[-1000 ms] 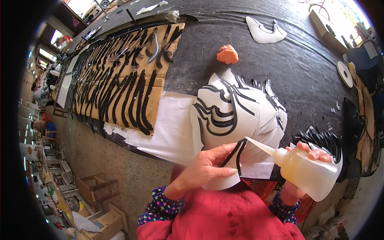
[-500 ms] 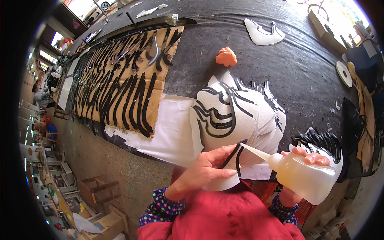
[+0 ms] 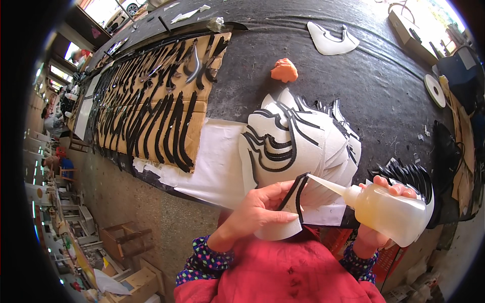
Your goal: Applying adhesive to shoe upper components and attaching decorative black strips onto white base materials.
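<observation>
My left hand [image 3: 262, 211] pinches a curved white board piece [image 3: 279, 231] that has black strips along its edges. Around a squeeze bottle [image 3: 389, 212] my right hand [image 3: 386, 188] is wrapped; the bottle is translucent, with yellowish liquid inside and a long thin nozzle. It tilts to the left, and the nozzle's tip meets the black-edged upper point of the held piece. Just beyond both hands lies a pile of similar white pieces [image 3: 313, 151] with black edging. Right of it, behind the bottle, is a bunch of black strips [image 3: 406, 178] on white pieces.
A cardboard sheet [image 3: 199, 108] covered with rows of black strips lies on the left of the dark-covered table [image 3: 242, 65]. White paper [image 3: 217, 151] sits beside it. Farther off are an orange lump [image 3: 284, 70], a white curved piece [image 3: 333, 41] and a tape roll [image 3: 435, 91].
The bottle has shifted slightly right and up, and its nozzle tip has moved a little up at the piece's point. My left hand stays nearly still, the piece tilting slightly.
</observation>
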Motion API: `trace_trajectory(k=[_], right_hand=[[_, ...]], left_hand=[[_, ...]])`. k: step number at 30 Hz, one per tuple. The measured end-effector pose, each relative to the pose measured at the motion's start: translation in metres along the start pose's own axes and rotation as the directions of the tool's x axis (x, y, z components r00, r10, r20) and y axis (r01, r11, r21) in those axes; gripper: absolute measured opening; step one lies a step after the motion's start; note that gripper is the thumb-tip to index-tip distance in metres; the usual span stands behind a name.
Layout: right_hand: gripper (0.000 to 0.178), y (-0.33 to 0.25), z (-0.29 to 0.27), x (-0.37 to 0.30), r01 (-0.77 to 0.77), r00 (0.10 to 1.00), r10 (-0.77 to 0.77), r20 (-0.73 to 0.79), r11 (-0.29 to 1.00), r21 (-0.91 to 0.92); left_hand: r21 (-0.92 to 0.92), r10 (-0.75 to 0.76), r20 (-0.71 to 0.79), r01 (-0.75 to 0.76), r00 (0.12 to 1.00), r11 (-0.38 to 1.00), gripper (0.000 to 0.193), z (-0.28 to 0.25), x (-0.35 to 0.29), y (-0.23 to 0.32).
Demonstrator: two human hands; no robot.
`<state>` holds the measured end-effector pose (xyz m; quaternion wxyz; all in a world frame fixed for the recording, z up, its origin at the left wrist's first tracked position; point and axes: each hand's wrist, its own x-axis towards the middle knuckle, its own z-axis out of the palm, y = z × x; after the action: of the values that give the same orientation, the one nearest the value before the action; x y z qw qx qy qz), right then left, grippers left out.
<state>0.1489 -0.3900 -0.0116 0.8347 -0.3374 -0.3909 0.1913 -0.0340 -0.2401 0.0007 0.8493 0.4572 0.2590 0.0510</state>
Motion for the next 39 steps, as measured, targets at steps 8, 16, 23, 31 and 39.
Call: trace_trajectory(k=[8,16,23,31,39], right_hand=[[0.056,0.0,0.004,-0.005,-0.05,0.999,0.045,0.03,0.98,0.192],[0.048,0.0,0.0,-0.003,-0.031,0.998,0.037,-0.049,0.993,0.116],[0.044,-0.004,0.006,-0.004,-0.074,0.997,0.07,0.031,0.98,0.183],[0.054,0.0,-0.001,-0.005,-0.052,0.998,0.057,-0.037,0.991,0.124],[0.081,0.011,-0.031,0.023,0.01,0.965,-0.041,-0.259,0.993,-0.119]], left_hand=[[-0.005,-0.012,-0.022,0.012,1.0,1.0,0.057,0.001,-0.001,0.001],[0.066,-0.031,0.052,0.028,0.998,0.997,0.059,-0.003,-0.001,-0.002],[0.013,-0.006,-0.001,0.006,1.0,1.0,0.057,0.003,-0.002,-0.002],[0.007,0.015,0.002,-0.015,1.0,1.0,0.057,0.006,-0.002,-0.006],[0.309,0.131,-0.13,-0.085,0.983,0.947,0.052,-0.01,-0.018,0.068]])
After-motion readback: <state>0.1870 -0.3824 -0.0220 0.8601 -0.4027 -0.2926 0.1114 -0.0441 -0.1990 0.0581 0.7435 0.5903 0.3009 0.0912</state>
